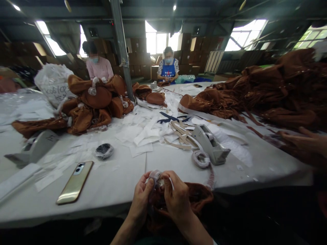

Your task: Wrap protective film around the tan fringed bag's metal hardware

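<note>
A brown suede-like bag point(200, 198) lies at the table's front edge, close to my body. Above its opening, my left hand point(141, 196) pinches a translucent wrapping strip point(155, 175) between thumb and fingers. My right hand point(178, 196) is closed on the other side of the same strip, its fingers curled. The strip seems to go around a part of the bag, but my fingers hide most of that part. Right of my hands, a rolled strap in clear wrap point(201, 159) rests on the table, its tail running down toward the bag.
Tape dispensers stand at right point(211, 144) and left point(38, 148). A phone point(75, 183) and a dark wrapped coil point(104, 151) lie left. Paper sheets point(143, 134) cover the middle. Brown bags point(97, 98) are heaped around. A co-worker's hand point(304, 139) is at right; two people sit opposite.
</note>
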Motion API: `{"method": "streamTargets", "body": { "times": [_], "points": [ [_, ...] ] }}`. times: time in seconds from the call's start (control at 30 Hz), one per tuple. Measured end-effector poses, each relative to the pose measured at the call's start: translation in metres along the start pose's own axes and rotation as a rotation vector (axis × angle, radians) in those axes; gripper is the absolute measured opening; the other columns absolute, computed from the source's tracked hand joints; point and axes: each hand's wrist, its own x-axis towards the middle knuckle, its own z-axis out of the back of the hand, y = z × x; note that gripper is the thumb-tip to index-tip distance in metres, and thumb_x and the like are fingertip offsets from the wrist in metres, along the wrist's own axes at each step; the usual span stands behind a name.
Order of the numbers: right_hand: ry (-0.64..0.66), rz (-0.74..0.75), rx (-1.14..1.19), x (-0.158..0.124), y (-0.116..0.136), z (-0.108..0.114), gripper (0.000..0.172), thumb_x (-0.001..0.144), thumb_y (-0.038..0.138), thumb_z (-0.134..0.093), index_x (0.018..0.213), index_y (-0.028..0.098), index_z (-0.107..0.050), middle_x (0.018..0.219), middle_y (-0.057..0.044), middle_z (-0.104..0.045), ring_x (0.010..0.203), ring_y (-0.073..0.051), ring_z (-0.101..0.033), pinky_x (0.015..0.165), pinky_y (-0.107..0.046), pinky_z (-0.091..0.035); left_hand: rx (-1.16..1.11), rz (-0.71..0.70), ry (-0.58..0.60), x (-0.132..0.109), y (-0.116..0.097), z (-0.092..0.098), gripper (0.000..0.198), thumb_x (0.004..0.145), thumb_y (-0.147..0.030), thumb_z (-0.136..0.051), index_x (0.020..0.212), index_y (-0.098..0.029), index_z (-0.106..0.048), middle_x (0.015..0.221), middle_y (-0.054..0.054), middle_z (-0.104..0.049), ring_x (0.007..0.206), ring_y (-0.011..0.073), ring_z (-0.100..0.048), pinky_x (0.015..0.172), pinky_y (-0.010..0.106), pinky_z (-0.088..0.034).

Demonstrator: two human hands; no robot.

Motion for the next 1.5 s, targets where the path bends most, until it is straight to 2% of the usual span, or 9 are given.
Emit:
{"method": "streamTargets", "body": {
  "times": [0.23, 0.4, 0.7, 0.83, 1.07, 1.2, 1.3, 1.4, 1.5],
  "points": [
    [0.070, -0.607, 0.605, -0.019, -0.006, -0.009, 0.028, 0.091, 0.043, -0.049, 0.097, 0.018, -0.061, 0.078, -0.003, -0.064, 0.074, -0.016, -0.061, 0.065, -0.024, -0.050, 0.022, -0.020, 0.009, -0.001, 0.002, 0.008, 0.050, 0.081, -0.045, -0.068, 0.115, -0.012, -0.053, 0.070, 0.000, -0.059, 0.042, -0.0007, -0.029, 0.038, 0.011, -0.024],
    [-0.125, -0.876, 0.786, -0.028, -0.005, -0.015, 0.041, 0.070, 0.037, -0.076, 0.102, 0.019, -0.058, 0.071, 0.002, -0.063, 0.061, -0.012, -0.056, 0.056, -0.022, -0.047, 0.098, -0.027, 0.065, 0.000, 0.005, 0.006, 0.052, 0.077, -0.046, -0.072, 0.112, -0.011, -0.055, 0.063, -0.002, -0.056, 0.042, 0.0019, -0.036, 0.038, 0.013, -0.026],
    [0.057, -0.846, 0.620, -0.017, -0.010, 0.014, 0.041, 0.069, 0.048, -0.075, 0.086, 0.011, -0.067, 0.054, 0.000, -0.062, 0.053, -0.013, -0.056, 0.052, -0.023, -0.045, 0.212, -0.051, 0.007, -0.002, 0.000, 0.010, 0.046, 0.071, -0.048, -0.076, 0.094, -0.011, -0.061, 0.063, 0.001, -0.062, 0.050, 0.0080, -0.051, 0.043, 0.015, -0.037],
    [-0.016, -1.015, 0.797, -0.027, -0.008, 0.014, 0.048, 0.064, 0.044, -0.081, 0.094, 0.014, -0.060, 0.058, -0.001, -0.066, 0.053, -0.012, -0.059, 0.053, -0.021, -0.046, 0.175, 0.007, 0.060, -0.003, 0.000, 0.007, 0.048, 0.070, -0.047, -0.078, 0.097, -0.011, -0.063, 0.081, 0.008, -0.071, 0.070, 0.0175, -0.065, 0.064, 0.025, -0.052],
    [-0.195, -1.201, 1.149, -0.031, 0.005, -0.006, 0.051, 0.057, 0.031, -0.088, 0.091, 0.019, -0.053, 0.062, 0.002, -0.067, 0.052, -0.008, -0.058, 0.053, -0.016, -0.047, 0.149, 0.080, 0.233, 0.001, -0.010, 0.008, 0.042, 0.075, -0.045, -0.074, 0.097, -0.011, -0.065, 0.068, 0.003, -0.065, 0.057, 0.0123, -0.060, 0.055, 0.021, -0.048],
    [-0.205, -1.168, 1.086, -0.032, 0.005, -0.007, 0.048, 0.055, 0.031, -0.088, 0.087, 0.018, -0.055, 0.063, 0.002, -0.067, 0.053, -0.008, -0.059, 0.049, -0.014, -0.045, 0.177, 0.111, 0.275, 0.004, -0.011, 0.015, 0.043, 0.075, -0.049, -0.072, 0.092, -0.010, -0.066, 0.065, 0.004, -0.063, 0.055, 0.0127, -0.058, 0.049, 0.019, -0.041],
    [-0.063, -1.051, 0.995, -0.036, 0.005, -0.001, 0.048, 0.062, 0.035, -0.084, 0.096, 0.018, -0.056, 0.069, -0.002, -0.070, 0.062, -0.014, -0.066, 0.058, -0.022, -0.054, 0.218, 0.088, 0.271, 0.005, -0.011, 0.020, 0.043, 0.077, -0.050, -0.070, 0.089, -0.009, -0.067, 0.062, 0.004, -0.059, 0.047, 0.0074, -0.048, 0.044, 0.017, -0.031],
    [0.096, -0.888, 0.855, -0.041, 0.001, 0.011, 0.051, 0.069, 0.038, -0.078, 0.110, 0.018, -0.055, 0.088, -0.008, -0.074, 0.081, -0.024, -0.070, 0.075, -0.036, -0.059, 0.214, 0.088, 0.267, 0.007, -0.015, 0.021, 0.043, 0.076, -0.050, -0.071, 0.089, -0.009, -0.068, 0.059, 0.002, -0.057, 0.043, 0.0035, -0.036, 0.040, 0.017, -0.022],
    [0.214, -0.621, 0.496, -0.044, -0.010, 0.022, 0.036, 0.079, 0.038, -0.068, 0.108, 0.017, -0.062, 0.091, -0.009, -0.074, 0.082, -0.025, -0.071, 0.075, -0.033, -0.059, 0.197, 0.155, 0.284, 0.008, -0.020, 0.018, 0.045, 0.070, -0.051, -0.075, 0.087, -0.010, -0.070, 0.064, 0.006, -0.062, 0.043, 0.0053, -0.040, 0.040, 0.017, -0.023]
  ]
}}
